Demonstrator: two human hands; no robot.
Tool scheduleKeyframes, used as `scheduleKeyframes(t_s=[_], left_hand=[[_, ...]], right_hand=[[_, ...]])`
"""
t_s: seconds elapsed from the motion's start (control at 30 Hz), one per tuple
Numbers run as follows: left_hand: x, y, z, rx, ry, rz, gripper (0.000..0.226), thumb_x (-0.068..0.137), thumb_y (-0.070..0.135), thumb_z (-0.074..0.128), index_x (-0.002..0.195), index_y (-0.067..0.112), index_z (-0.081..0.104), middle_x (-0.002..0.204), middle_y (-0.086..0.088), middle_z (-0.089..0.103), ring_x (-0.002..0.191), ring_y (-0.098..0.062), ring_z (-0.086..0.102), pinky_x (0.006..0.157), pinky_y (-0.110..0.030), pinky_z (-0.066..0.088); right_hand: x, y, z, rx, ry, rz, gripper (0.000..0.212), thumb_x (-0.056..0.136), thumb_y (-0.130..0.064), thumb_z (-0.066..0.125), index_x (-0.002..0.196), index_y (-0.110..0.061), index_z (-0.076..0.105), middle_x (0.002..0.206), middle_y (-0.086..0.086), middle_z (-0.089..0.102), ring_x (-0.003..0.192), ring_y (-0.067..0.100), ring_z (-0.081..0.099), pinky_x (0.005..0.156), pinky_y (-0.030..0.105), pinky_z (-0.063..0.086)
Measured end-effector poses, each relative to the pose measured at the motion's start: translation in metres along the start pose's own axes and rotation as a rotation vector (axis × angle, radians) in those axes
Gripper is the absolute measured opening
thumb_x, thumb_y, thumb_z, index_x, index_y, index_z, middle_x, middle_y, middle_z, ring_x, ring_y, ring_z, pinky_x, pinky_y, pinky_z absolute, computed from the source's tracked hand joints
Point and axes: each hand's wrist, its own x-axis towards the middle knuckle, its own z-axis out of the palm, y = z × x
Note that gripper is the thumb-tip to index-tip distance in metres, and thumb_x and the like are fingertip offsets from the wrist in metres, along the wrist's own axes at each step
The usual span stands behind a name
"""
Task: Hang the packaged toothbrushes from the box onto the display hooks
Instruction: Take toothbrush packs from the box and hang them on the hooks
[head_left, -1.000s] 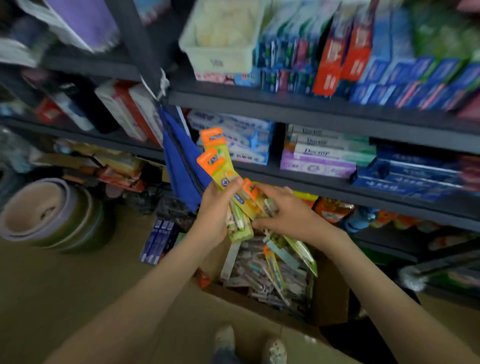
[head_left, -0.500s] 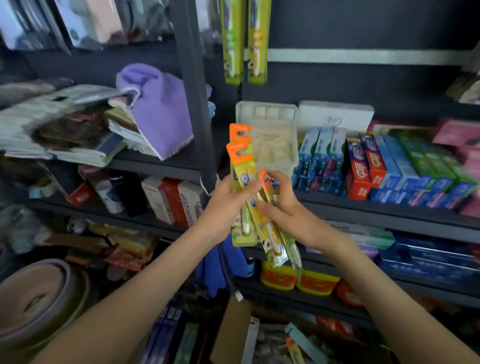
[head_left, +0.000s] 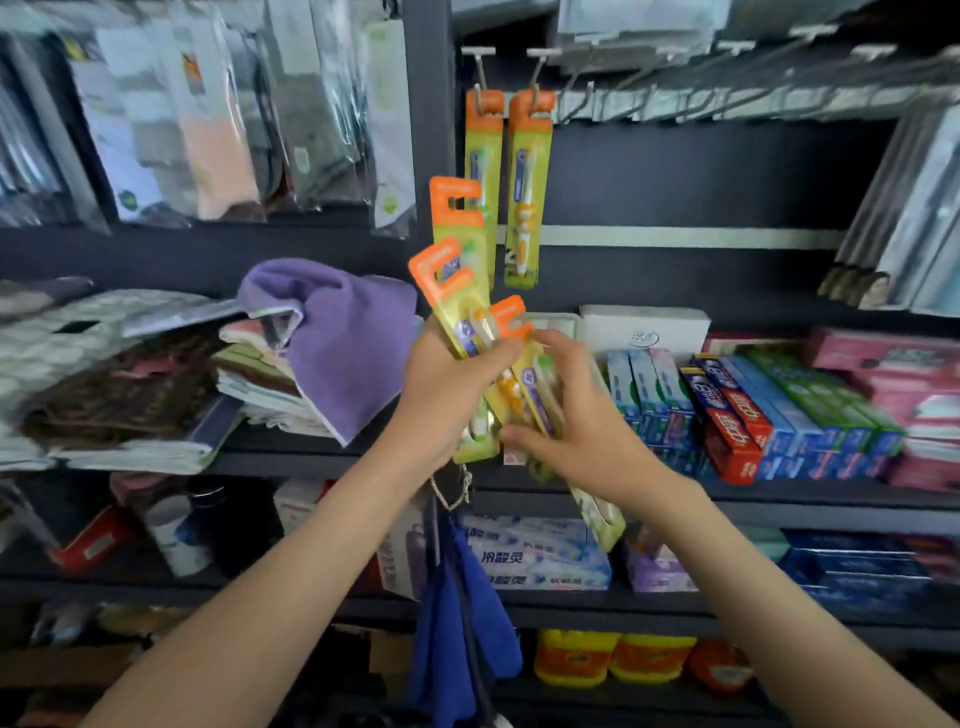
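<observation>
My left hand (head_left: 447, 395) grips a fan of green toothbrush packs with orange hanger tops (head_left: 451, 270), held upright in front of the shelf post. My right hand (head_left: 582, 415) holds more of these packs (head_left: 597, 514), which slant down to the right below my wrist. Two matching packs (head_left: 506, 187) hang side by side on display hooks (head_left: 480, 67) above my hands. More hooks (head_left: 587, 88) run along the rail to the right. The box is out of view.
A dark vertical shelf post (head_left: 428, 104) stands left of the hooks. Toothpaste boxes (head_left: 737, 415) fill the shelf at right, a purple towel (head_left: 343, 353) and folded cloths lie at left. A blue bag (head_left: 462, 639) hangs below my hands. Bagged goods hang upper left.
My view has tilted up from the box on the floor to the hooks. Both hands have risen with the packs toward the hanging ones.
</observation>
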Motion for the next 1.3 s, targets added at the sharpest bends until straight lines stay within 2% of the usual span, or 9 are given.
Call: scheduleKeyframes(t_s=[0.1,0.23,0.3,0.37,0.43,0.57,0.83,1.13,1.3], left_hand=[[0.006,0.008,-0.003,-0.023,0.007,0.026,0.026,0.083,-0.005,0.066,0.108,0.004,0.064,0.086,-0.002,0.074,0.082,-0.019,0.072,0.068,-0.032,0.058],[0.014,0.021,-0.003,-0.004,-0.047,0.095,0.029,0.084,-0.004,0.066,0.112,0.003,0.063,0.094,-0.004,0.074,0.088,-0.018,0.071,0.07,-0.026,0.056],[0.021,0.031,-0.001,0.007,-0.086,0.118,0.033,0.084,-0.002,0.067,0.116,0.002,0.061,0.101,-0.005,0.073,0.092,-0.018,0.071,0.074,-0.028,0.055],[0.03,0.041,0.0,0.043,-0.087,0.155,0.035,0.083,0.0,0.069,0.116,0.002,0.059,0.104,-0.007,0.072,0.095,-0.019,0.07,0.078,-0.031,0.054],[0.042,0.05,-0.005,0.107,-0.033,0.2,0.029,0.08,0.003,0.073,0.106,0.006,0.059,0.096,-0.007,0.072,0.089,-0.018,0.07,0.076,-0.034,0.054],[0.064,0.065,-0.018,0.242,0.049,0.263,0.029,0.076,0.015,0.08,0.095,0.02,0.058,0.09,-0.004,0.073,0.087,-0.021,0.07,0.084,-0.045,0.055],[0.09,0.078,-0.017,0.32,0.185,0.338,0.048,0.069,0.025,0.084,0.109,0.019,0.059,0.099,0.003,0.069,0.095,-0.016,0.065,0.085,-0.032,0.051],[0.098,0.073,-0.01,0.352,0.318,0.384,0.042,0.067,0.024,0.086,0.099,0.028,0.059,0.086,0.016,0.067,0.079,0.006,0.061,0.071,-0.02,0.047],[0.099,0.074,-0.011,0.375,0.314,0.358,0.044,0.065,0.029,0.086,0.1,0.029,0.059,0.087,0.016,0.067,0.083,0.002,0.062,0.069,-0.017,0.045]], right_hand=[[-0.001,-0.004,-0.01,-0.017,-0.044,-0.019,0.077,0.087,-0.007,0.068,0.142,-0.032,0.02,0.121,-0.031,0.04,0.106,-0.023,0.046,0.088,0.0,0.033],[0.008,-0.012,-0.025,-0.145,-0.06,-0.05,0.083,0.087,-0.015,0.066,0.147,-0.042,0.016,0.122,-0.012,0.051,0.106,0.001,0.052,0.093,0.022,0.043],[0.015,-0.016,-0.033,-0.171,-0.035,-0.041,0.082,0.088,-0.014,0.066,0.146,-0.043,0.016,0.112,-0.019,0.055,0.096,-0.005,0.055,0.082,0.01,0.042],[0.025,-0.02,-0.045,-0.236,0.036,-0.015,0.077,0.088,-0.018,0.066,0.147,-0.038,0.02,0.105,-0.025,0.053,0.092,-0.011,0.055,0.074,0.0,0.038],[0.039,-0.018,-0.061,-0.266,0.124,0.027,0.069,0.088,-0.02,0.066,0.145,-0.028,0.027,0.102,-0.023,0.051,0.096,0.0,0.057,0.069,0.005,0.038],[0.074,-0.008,-0.086,-0.41,0.193,0.06,0.069,0.089,-0.018,0.065,0.148,-0.021,0.029,0.129,0.003,0.053,0.117,0.024,0.051,0.074,0.014,0.029],[0.135,-0.011,-0.09,-0.603,0.192,0.037,0.069,0.093,-0.019,0.059,0.151,-0.018,0.021,0.137,0.011,0.043,0.113,0.032,0.052,0.082,0.04,0.047],[0.176,-0.005,-0.069,-0.596,0.31,0.03,0.065,0.095,-0.019,0.052,0.151,-0.014,0.019,0.13,0.012,0.043,0.112,0.034,0.051,0.075,0.038,0.046],[0.188,0.001,-0.061,-0.601,0.356,0.162,0.07,0.098,-0.025,0.05,0.152,-0.006,0.011,0.142,0.014,0.035,0.124,0.032,0.047,0.084,0.038,0.046]])
